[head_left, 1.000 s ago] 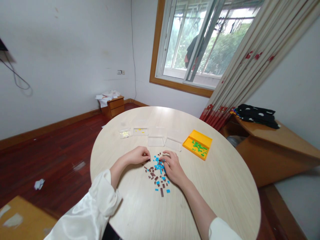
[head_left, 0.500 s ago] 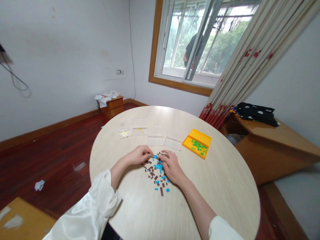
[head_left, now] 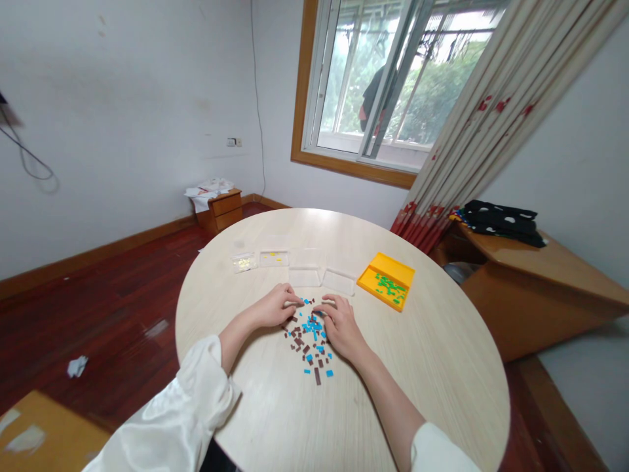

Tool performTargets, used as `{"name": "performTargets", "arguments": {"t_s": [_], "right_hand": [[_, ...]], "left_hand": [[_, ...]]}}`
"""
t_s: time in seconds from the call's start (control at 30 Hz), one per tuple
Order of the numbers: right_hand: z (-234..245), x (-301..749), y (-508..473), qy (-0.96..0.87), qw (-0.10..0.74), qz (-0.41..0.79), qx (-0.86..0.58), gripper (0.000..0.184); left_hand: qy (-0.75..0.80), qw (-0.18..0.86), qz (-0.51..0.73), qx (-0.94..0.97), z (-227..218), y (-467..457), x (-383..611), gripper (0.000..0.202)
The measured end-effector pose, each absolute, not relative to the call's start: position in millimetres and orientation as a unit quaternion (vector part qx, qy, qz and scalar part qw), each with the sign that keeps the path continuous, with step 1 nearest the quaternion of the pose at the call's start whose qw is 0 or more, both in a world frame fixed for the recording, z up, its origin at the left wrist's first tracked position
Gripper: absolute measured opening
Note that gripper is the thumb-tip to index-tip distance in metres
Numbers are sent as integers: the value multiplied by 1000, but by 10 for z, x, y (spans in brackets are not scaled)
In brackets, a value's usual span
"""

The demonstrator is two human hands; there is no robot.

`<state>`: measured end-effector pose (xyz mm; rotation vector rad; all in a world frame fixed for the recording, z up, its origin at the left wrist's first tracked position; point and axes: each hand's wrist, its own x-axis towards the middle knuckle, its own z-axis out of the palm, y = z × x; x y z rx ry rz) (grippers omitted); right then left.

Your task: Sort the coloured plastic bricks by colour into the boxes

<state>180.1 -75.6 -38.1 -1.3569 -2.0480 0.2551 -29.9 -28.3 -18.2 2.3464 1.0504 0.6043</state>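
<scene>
Head view. Left hand [head_left: 275,307] at the far left edge of the pile, thumb and index finger stretched toward a blue brick [head_left: 306,301]; whether they pinch anything, cannot tell. Right hand [head_left: 340,326] over the pile's right side, fingers spread and bent; contact beneath the tips unclear.

Loose blue bricks [head_left: 312,326] and brown bricks [head_left: 299,341] lie mixed on the round table [head_left: 417,367], between and nearer than the hands.

Step, as judged: fingering through the mixed bricks. Next move seems to call for a light fingertip pinch, leaving neighbouring bricks undisturbed.

Counts: hands, two; orange case [head_left: 393,264], one, holding green pieces [head_left: 390,287], too crowded to count; shallow transparent trays [head_left: 303,278], two, adjacent; transparent box [head_left: 275,264], one, seemingly three yellow pieces [head_left: 273,254]. Blue and brown: many, overlapping, no reliable count.
</scene>
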Motion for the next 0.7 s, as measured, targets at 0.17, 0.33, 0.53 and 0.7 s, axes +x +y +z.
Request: {"name": "performTargets", "arguments": {"t_s": [0.17,0.33,0.53,0.7], "right_hand": [[-367,1797,-763,-797,323,104,-500,32],[-378,1801,-765,-799,324,107,-495,32],[-376,1792,-774,-798,313,113,-502,34],[-354,1790,-769,-780,313,104,-531,41]], "left_hand": [[392,258,251,847,-206,-279,-294,32],[391,254,252,848,-233,-265,-291,33],[386,255,256,849,-220,-260,-285,30],[387,231,258,855,-233,-247,-283,33]]}}
